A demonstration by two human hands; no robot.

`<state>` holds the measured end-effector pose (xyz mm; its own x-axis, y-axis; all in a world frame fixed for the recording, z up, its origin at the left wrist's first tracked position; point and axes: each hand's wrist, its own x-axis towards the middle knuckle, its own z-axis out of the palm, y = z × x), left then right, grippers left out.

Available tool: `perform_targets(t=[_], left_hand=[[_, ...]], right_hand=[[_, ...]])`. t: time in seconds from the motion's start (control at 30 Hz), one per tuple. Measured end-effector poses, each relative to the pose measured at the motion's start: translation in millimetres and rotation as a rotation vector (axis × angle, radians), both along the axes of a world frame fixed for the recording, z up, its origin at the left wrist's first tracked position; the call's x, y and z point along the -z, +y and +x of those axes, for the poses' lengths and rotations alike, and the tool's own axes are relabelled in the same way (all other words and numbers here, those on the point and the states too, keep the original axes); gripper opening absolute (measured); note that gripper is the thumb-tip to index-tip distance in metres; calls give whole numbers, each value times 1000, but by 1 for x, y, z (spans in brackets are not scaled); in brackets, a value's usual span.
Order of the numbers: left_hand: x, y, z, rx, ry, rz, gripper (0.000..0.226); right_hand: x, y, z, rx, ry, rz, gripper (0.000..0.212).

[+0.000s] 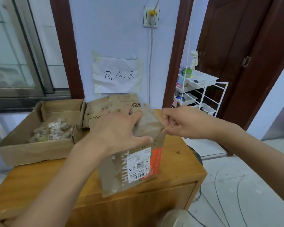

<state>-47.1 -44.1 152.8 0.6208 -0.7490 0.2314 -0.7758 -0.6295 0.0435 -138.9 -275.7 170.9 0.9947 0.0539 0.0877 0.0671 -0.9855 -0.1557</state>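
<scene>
I am stripping the tape [152, 114] off the cardboard box [138, 164], which stands upright on the wooden table [179, 163] with its label side facing me. My left hand [120, 128] lies flat on the box's top. Its fingers are spread and nearly straight, the thumb lies along the top's near edge, and it presses down to pin the box. My right hand [184, 123] sits just off the box's upper right edge. Its thumb and forefinger pinch the loose clear tape, and the other fingers are curled in behind.

The next pull turns on how the strip lies. It seems to run along the box's top from the near edge toward the far edge. The lifted part stands up as a cloudy sheet between my 2 hands, touching my right fingertips and close beside my left fingers. That puts the stuck part to the left of my right hand and beyond it. I judge the pull should go along the strip's length, up and off the box's top, not sideways across it. The left hand would meanwhile stop the box from tipping to the right. Only 1 hand, the right, has the tape. The left is nearer the stuck end but serves as the anchor. I cannot tell how much tape is bonded under my left palm.

Left of the box, an open carton [39, 145] holds a heap of crumpled tape. Behind the box, flattened cartons [97, 112] lean at the wall under a paper sign [117, 75].
</scene>
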Motion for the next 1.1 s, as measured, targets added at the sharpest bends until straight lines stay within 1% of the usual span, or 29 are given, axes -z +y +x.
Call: perform_targets(t=[0.07, 0.13, 0.2, 0.23, 0.3, 0.4, 0.47, 0.6, 0.8, 0.9, 0.97, 1.03, 1.07, 1.1], left_hand=[[1, -9, -4, -4, -33, -8, 61], [9, -14, -5, -5, -65, -26, 61], [14, -14, -6, -2, -97, -39, 63], [15, -13, -6, -6, -95, -53, 62], [15, -12, -5, -26, -73, -76, 61], [16, -16, -3, -69, -62, -80, 66], [17, -18, -4, -76, -65, -50, 73], [17, -17, -5, -100, -57, -10, 74], [16, -14, -5, -127, -8, -42, 80], [15, -15, -4, -116, -20, -32, 80], [15, -17, -2, -113, -6, -46, 78], [15, -17, 1, -111, -2, -57, 79], [15, -16, 2, -111, -4, -58, 79], [15, -16, 2, -112, -3, -55, 79]], right_hand=[[-6, 2, -1, 48, 52, 225, 28], [-9, 3, 0, 190, 166, 425, 43], [-5, 0, 7, 346, 261, 538, 60], [0, -1, 10, 386, 294, 555, 63], [10, -3, 13, 344, 338, 580, 58], [14, -3, 14, 244, 279, 740, 42], [13, -3, 14, 238, 246, 818, 41], [14, -3, 16, 313, 277, 981, 44], [9, 0, 15, 330, 233, 924, 42], [12, 5, 13, 354, 179, 863, 36], [13, 9, 9, 333, 68, 744, 27], [12, 11, 3, 191, -97, 562, 18], [10, 11, 0, 105, -125, 463, 15], [7, 9, -3, 51, -114, 345, 15]])
